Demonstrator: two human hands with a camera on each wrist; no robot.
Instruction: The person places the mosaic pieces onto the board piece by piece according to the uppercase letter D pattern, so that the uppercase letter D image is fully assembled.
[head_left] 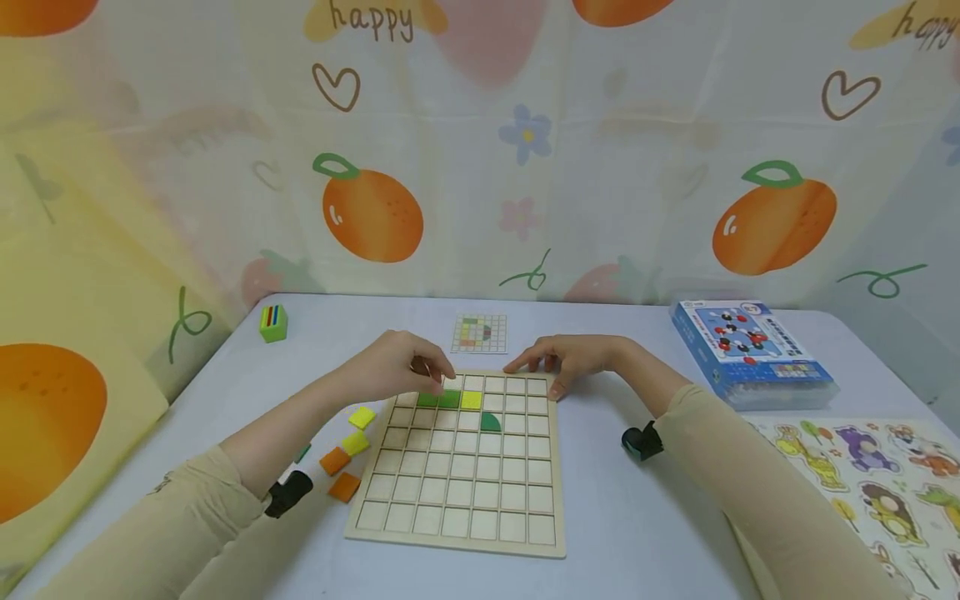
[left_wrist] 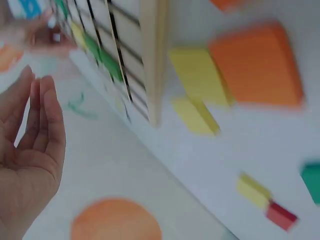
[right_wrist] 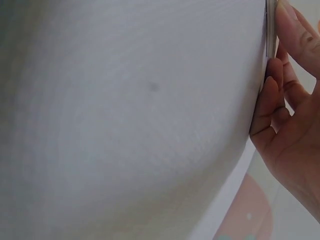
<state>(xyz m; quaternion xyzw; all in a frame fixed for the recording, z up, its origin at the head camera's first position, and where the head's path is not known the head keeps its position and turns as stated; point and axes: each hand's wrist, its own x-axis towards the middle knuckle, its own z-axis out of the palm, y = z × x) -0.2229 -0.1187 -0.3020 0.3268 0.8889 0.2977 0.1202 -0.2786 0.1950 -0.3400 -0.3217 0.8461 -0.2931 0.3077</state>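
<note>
A wooden grid board (head_left: pixel 453 546) lies on the white table, with two green squares (head_left: pixel 438 399), a yellow square (head_left: pixel 471 400) and a dark green quarter-circle (head_left: pixel 491 422) in its cells. Above its far left part, my left hand (head_left: pixel 397 367) hangs with fingertips pointing down near the green squares. The left wrist view shows its fingers (left_wrist: pixel 42 115) fairly straight and close together, with no piece visible between them. My right hand (head_left: pixel 573 364) holds the far right corner, thumb against the right edge and index finger at the far edge.
Loose yellow tiles (head_left: pixel 356 442) and orange tiles (head_left: pixel 344 487) lie left of the board, a green piece (head_left: pixel 302 452) half hidden by the left arm. Behind are a printed pattern card (head_left: pixel 480 333) and a striped green block (head_left: pixel 273 323). A blue box (head_left: pixel 750 350) and sticker sheet (head_left: pixel 870 475) lie right.
</note>
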